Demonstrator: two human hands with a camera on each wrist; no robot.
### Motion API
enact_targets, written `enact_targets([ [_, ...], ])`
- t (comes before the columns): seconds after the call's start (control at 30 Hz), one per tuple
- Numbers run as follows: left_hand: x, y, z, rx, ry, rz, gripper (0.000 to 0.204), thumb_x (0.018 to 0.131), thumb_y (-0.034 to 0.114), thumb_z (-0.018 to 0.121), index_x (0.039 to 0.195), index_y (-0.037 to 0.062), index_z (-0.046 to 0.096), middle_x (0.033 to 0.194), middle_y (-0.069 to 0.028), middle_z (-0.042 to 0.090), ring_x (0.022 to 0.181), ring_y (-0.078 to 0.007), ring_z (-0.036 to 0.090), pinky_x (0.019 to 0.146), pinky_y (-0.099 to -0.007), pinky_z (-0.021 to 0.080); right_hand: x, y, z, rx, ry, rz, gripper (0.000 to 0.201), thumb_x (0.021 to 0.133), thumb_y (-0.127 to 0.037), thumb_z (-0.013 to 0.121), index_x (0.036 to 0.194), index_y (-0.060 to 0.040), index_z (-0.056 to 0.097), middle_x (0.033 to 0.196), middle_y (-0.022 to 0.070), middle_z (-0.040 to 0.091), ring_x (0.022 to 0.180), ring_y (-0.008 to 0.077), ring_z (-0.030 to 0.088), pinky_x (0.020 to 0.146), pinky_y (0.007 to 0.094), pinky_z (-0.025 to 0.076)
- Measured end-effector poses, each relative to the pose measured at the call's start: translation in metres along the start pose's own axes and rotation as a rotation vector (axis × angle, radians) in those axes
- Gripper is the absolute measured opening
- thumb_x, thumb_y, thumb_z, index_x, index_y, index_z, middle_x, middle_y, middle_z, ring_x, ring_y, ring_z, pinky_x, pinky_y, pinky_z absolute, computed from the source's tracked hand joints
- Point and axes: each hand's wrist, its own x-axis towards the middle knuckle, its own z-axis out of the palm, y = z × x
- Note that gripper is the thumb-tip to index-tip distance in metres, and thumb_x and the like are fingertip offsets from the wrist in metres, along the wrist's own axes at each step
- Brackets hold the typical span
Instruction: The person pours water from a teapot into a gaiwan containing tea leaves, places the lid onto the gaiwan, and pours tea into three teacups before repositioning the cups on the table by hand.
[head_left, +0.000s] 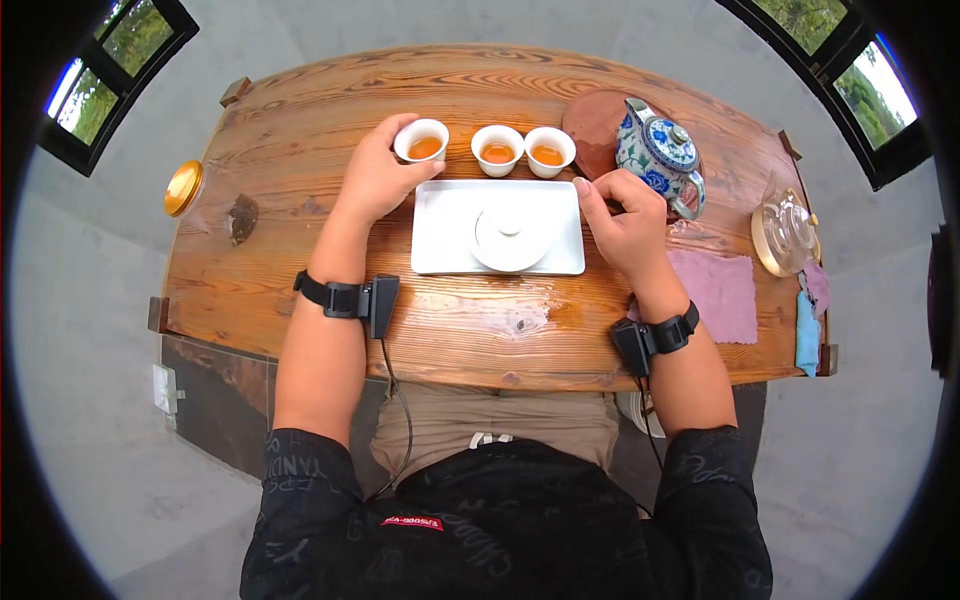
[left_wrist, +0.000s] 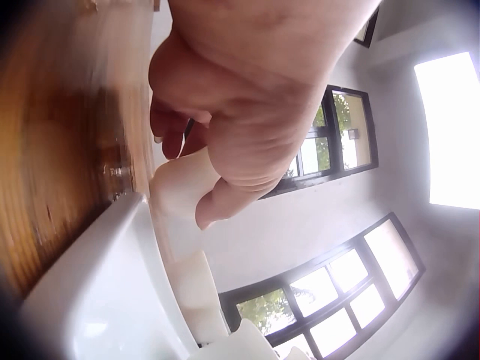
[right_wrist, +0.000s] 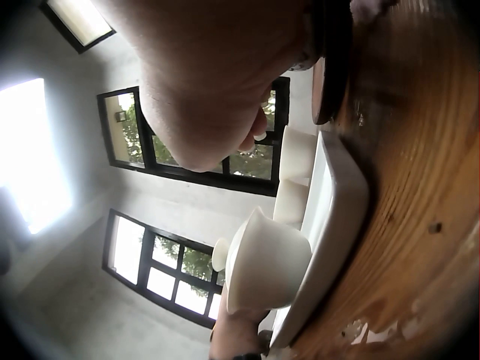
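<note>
My left hand [head_left: 375, 175] holds a small white teacup [left_wrist: 180, 184] of amber tea between thumb and fingers, just beyond the left back corner of a white rectangular tray [head_left: 435, 235]. To the cup's right stand two matching teacups, a middle cup [head_left: 497, 168] and a right cup [head_left: 549, 168], both with tea in them. On the tray sits a white lidded gaiwan [right_wrist: 266, 259], its knob on top. By the tray's right back corner is my right hand [head_left: 632, 222], fingers loosely curled with nothing between them.
A blue-and-white teapot [head_left: 665, 150] stands on a round brown board [head_left: 588, 125] beyond my right hand. Farther right are a pink cloth [head_left: 720, 295], a glass pot [head_left: 785, 235] and a blue cloth [head_left: 807, 335]. A gold-lidded jar [head_left: 183, 188] lies at the left edge.
</note>
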Motion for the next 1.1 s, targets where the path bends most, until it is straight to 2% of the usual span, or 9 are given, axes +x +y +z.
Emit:
enact_targets([
  [0.3,-0.015,-0.012,-0.046,0.054,0.025,-0.064,0.063,0.076,0.009,0.085,0.132,-0.0031,0.06,0.118,-0.0131,0.072,0.108,-0.021,0.069,0.095,-0.0331,0.054,0.002,0.0,-0.004,-0.028,0.032,-0.016,0.024,0.088,-0.013,0.079,0.072,-0.0009,0.064,0.069,0.0093,0.062,0.061,0.0239,0.059,0.058,0.0348,0.047],
  [0.57,-0.019,-0.03,-0.061,0.086,0.043,-0.086,0.06,0.078,0.008,0.083,0.132,-0.0022,0.06,0.12,-0.0107,0.07,0.108,-0.0189,0.066,0.095,-0.0319,0.053,0.003,0.001,-0.002,-0.037,0.012,-0.014,0.024,0.088,-0.011,0.078,0.074,0.0005,0.064,0.068,0.0098,0.06,0.06,0.0221,0.056,0.057,0.0329,0.045],
  [0.63,-0.018,-0.035,-0.062,0.063,0.066,-0.098,0.057,0.074,0.011,0.086,0.125,-0.0006,0.062,0.116,-0.0116,0.072,0.105,-0.0216,0.069,0.093,-0.0337,0.054,0.002,0.003,-0.002,-0.04,0.009,-0.005,0.024,0.089,-0.011,0.078,0.074,0.0005,0.064,0.068,0.0096,0.06,0.06,0.0217,0.055,0.056,0.0325,0.044],
  [0.83,-0.019,-0.036,-0.064,0.117,0.02,-0.104,0.055,0.072,0.009,0.086,0.12,0.0007,0.062,0.115,-0.0124,0.071,0.107,-0.0237,0.068,0.094,-0.0353,0.053,0.005,0.004,-0.002,0.077,-0.014,0.142,0.023,0.091,-0.014,0.077,0.078,0.0,0.065,0.07,0.0054,0.059,0.061,0.0132,0.052,0.058,0.0287,0.043],
  [0.9,-0.02,-0.036,-0.064,0.1,0.01,-0.102,0.056,0.072,0.009,0.086,0.121,0.0008,0.061,0.116,-0.0128,0.071,0.108,-0.024,0.068,0.095,-0.0354,0.052,0.01,0.002,-0.003,0.06,-0.08,0.163,0.02,0.092,-0.016,0.077,0.09,0.0,0.066,0.083,0.0063,0.063,0.067,0.0097,0.052,0.061,0.0261,0.044],
  [0.93,-0.021,-0.036,-0.064,0.09,-0.004,-0.104,0.057,0.072,0.009,0.086,0.122,0.0009,0.06,0.116,-0.0131,0.07,0.108,-0.0244,0.067,0.096,-0.0355,0.052,0.013,0.001,-0.002,0.056,-0.083,0.16,0.02,0.092,-0.016,0.077,0.09,0.0,0.066,0.083,0.0063,0.063,0.067,0.0097,0.052,0.061,0.0261,0.044],
  [1.0,-0.022,-0.033,-0.065,0.104,-0.018,-0.103,0.059,0.071,0.009,0.086,0.123,0.0011,0.059,0.117,-0.0133,0.07,0.109,-0.0245,0.067,0.096,-0.0356,0.052,0.024,-0.005,-0.001,0.075,-0.205,0.212,0.028,0.09,-0.019,0.079,0.106,-0.0001,0.066,0.099,0.0109,0.064,0.079,0.0146,0.059,0.068,0.0274,0.049],
  [1.03,-0.022,-0.032,-0.066,0.123,-0.034,-0.102,0.061,0.071,0.009,0.087,0.124,0.0013,0.058,0.117,-0.0134,0.07,0.109,-0.0246,0.067,0.097,-0.0358,0.051,0.031,-0.01,0.001,0.073,-0.206,0.211,0.028,0.09,-0.019,0.079,0.106,-0.0001,0.066,0.099,0.0109,0.064,0.079,0.0146,0.059,0.068,0.0274,0.049],
  [1.1,-0.021,-0.031,-0.066,0.119,-0.051,-0.118,0.064,0.07,0.01,0.087,0.126,0.0014,0.057,0.118,-0.0138,0.07,0.11,-0.0249,0.067,0.098,-0.0359,0.051,0.047,-0.021,0.006,-0.091,-0.335,0.062,0.047,0.085,-0.023,0.083,0.121,-0.0004,0.063,0.114,0.017,0.065,0.1,0.0265,0.064,0.082,0.0356,0.053],
])
